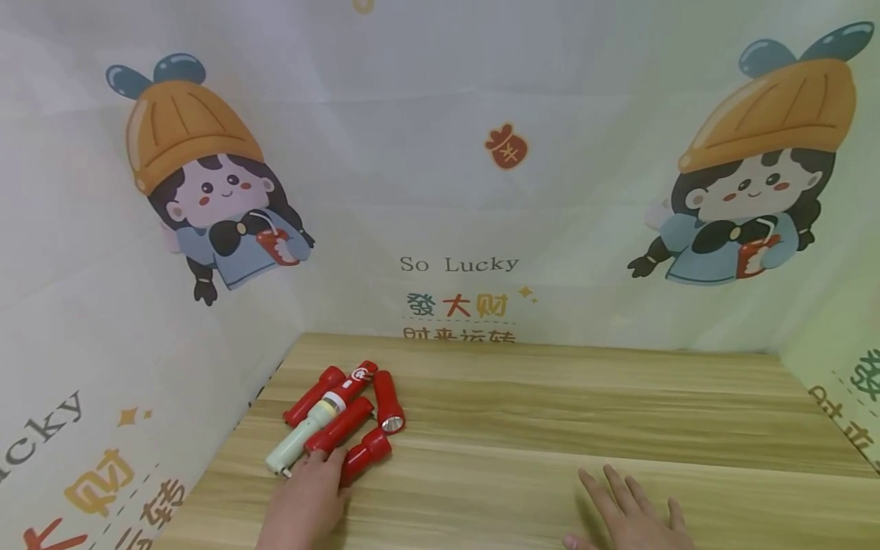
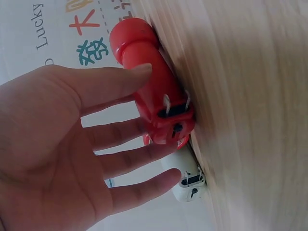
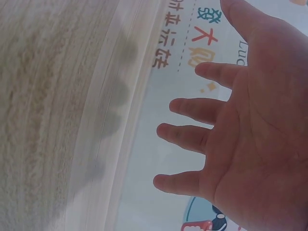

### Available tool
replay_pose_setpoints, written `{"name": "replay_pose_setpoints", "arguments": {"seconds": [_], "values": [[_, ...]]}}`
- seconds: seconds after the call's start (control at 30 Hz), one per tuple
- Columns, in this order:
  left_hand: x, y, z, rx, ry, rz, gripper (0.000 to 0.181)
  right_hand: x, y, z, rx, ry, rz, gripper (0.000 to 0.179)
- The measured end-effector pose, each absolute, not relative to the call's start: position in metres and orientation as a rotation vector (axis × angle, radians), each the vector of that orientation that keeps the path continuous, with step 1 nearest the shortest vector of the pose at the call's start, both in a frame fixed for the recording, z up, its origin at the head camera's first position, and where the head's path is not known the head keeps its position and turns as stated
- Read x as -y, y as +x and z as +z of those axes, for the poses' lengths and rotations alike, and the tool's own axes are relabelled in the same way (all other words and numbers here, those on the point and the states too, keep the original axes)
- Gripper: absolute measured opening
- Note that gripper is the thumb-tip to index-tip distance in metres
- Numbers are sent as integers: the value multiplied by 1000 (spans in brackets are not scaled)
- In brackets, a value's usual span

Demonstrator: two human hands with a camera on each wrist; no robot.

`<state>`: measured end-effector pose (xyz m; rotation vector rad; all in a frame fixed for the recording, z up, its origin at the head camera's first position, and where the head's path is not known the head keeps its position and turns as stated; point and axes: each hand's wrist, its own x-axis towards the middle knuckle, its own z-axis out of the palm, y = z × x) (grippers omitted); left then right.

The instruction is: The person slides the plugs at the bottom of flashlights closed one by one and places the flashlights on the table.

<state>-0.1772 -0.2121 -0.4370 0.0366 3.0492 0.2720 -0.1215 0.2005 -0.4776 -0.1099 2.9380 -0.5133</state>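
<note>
In the head view my left hand (image 1: 307, 496) is at the near edge of a cluster of flashlights. Its thumb and extended fingers lie around the handle end of the nearest red flashlight (image 1: 367, 455); in the left wrist view the thumb overlaps this red flashlight (image 2: 154, 79). Just beyond the fingertips lies another red flashlight (image 1: 341, 425). A pale green flashlight (image 1: 299, 441) lies in line with a red piece bearing a white emblem (image 1: 359, 376); whether they join I cannot tell. My right hand (image 1: 635, 516) hovers, fingers spread, over bare wood, holding nothing.
Farther back lie one more red flashlight (image 1: 314, 397) at the left and a red flashlight with a silvery lens (image 1: 388, 401) at the right. The wooden table (image 1: 584, 405) meets a printed cloth backdrop (image 1: 571, 229) behind and along both sides.
</note>
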Motion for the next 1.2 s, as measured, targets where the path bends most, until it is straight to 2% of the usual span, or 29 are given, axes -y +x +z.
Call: {"name": "replay_pose_setpoints", "arguments": {"seconds": [0.47,0.83,1.2], "values": [[211,-177,-443,-3046,90,358,56,-204,-122,-482,-2966,-93,-459,96],[211,-174,-436,-3108,118,477,41,-205,-120,-491,-3021,-85,-457,94],[207,-170,-423,-3076,66,588,46,-206,-120,-491,-3032,-87,-455,91]]}}
